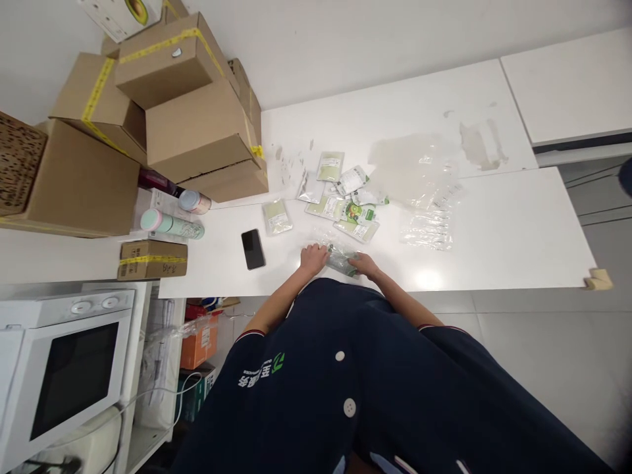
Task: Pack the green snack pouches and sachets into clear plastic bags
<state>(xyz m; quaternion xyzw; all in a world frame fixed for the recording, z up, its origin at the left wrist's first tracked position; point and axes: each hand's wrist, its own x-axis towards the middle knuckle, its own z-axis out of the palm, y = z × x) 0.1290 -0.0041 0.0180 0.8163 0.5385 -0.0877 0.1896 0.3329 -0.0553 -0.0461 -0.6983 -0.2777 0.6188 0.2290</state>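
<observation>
Both of my hands rest at the near edge of a white table [494, 224]. My left hand [313, 257] and my right hand [363, 264] are closed on the two ends of a clear plastic bag with greenish sachets inside [340, 258]. Just beyond it lie several green and white sachets [345, 207] scattered on the table. One sachet [277, 216] lies apart to the left. A pile of empty clear bags [427, 220] is to the right of the sachets.
A black phone [253, 249] lies left of my hands. Stacked cardboard boxes [197, 125] fill the far left. Two cans [172, 224] and a small taped box [153, 259] sit below them. A white microwave [59, 368] stands at lower left.
</observation>
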